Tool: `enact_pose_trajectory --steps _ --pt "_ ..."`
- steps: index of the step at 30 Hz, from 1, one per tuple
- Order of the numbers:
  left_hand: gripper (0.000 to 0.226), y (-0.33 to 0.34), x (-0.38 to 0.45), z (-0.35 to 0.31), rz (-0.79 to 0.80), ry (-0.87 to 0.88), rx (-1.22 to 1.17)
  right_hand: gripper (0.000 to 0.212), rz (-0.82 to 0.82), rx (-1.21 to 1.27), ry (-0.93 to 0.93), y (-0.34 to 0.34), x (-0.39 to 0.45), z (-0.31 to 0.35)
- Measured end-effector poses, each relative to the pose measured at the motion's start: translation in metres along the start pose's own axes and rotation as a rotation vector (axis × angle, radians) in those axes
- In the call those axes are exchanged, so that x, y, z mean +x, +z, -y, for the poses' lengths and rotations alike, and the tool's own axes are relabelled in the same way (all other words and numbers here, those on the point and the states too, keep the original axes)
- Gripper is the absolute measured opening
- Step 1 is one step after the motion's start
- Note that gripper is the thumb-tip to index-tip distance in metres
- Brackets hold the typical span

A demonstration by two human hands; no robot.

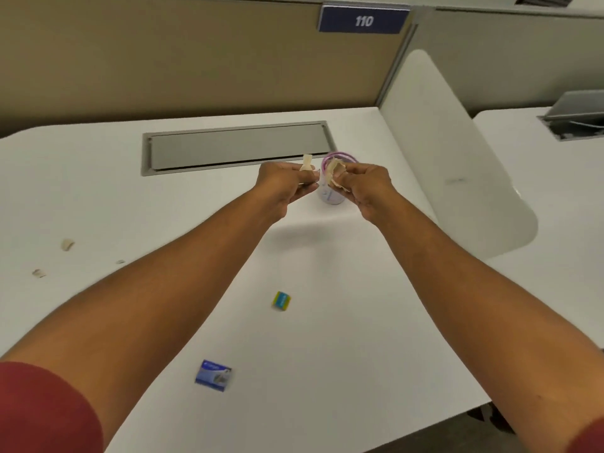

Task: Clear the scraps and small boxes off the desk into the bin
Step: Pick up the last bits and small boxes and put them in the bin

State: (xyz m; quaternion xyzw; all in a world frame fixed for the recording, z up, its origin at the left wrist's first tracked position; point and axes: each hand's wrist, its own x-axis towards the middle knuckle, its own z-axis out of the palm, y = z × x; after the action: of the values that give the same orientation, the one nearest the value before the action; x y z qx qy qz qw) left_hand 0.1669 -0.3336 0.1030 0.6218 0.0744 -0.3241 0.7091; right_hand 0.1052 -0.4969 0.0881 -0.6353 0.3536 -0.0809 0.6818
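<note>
Both arms are stretched forward over a white desk (327,338), and the hands meet just above the centre of the frame. A beige paper scrap (307,163) is pinched between the curled fingers and thumb of the left hand (282,184), its tip sticking up above the knuckles. A larger crumpled scrap (336,176) is gripped by the curled fingers of the right hand (369,188). Directly behind and between the two hands a small round bin (331,194) with a purple rim is seen, standing upright on the desk; the crumpled scrap is held over its opening, partly in front of the rim.

Three more small beige scraps are left on the desk at the left edge of the frame: one (67,244) higher up, one (39,273) lower and nearer the edge, and a tiny one (120,261) to their right. A small yellow and teal box (281,300) lies below the hands, near the middle of the frame, and a blue staple box (214,376) lies lower still, to its left, well apart from it.

A grey cable hatch (235,147) is set into the desk behind the hands. A beige partition (179,60) closes the upper part of the frame, and a blue sign (362,19) marked 110 is fixed at its top right. Red sleeves are visible at the lower corners.
</note>
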Motion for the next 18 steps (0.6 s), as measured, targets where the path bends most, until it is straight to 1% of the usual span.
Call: enact_pose_trajectory --steps 2,5,7,9,11,15,18 --pt "0.03 0.023 0.017 -0.001 -0.027 0.02 0.084 0.022 -0.053 -0.133 -0.077 -0.011 0.019 0.005" --pt "0.032 0.048 0.043 -0.002 -0.102 0.045 0.236 0.018 -0.146 -0.408 -0.213 -0.017 0.041 0.012" --pt "0.034 0.06 0.056 -0.003 -0.16 0.048 0.362 0.019 -0.152 -0.559 -0.267 -0.017 0.052 0.016" --pt "0.033 0.066 0.065 -0.005 -0.213 0.087 0.518 0.022 -0.117 -0.683 -0.285 -0.016 0.061 0.019" --pt "0.03 0.07 0.07 -0.006 -0.231 0.172 0.686 0.022 -0.092 -0.76 -0.301 -0.015 0.068 0.021" --pt "0.017 0.079 0.07 -0.008 -0.196 0.346 1.02 0.019 -0.107 -0.809 -0.306 -0.014 0.079 0.022" --pt "0.022 0.085 0.067 -0.01 -0.172 0.395 1.15 0.018 -0.081 -0.852 -0.29 -0.016 0.081 0.026"
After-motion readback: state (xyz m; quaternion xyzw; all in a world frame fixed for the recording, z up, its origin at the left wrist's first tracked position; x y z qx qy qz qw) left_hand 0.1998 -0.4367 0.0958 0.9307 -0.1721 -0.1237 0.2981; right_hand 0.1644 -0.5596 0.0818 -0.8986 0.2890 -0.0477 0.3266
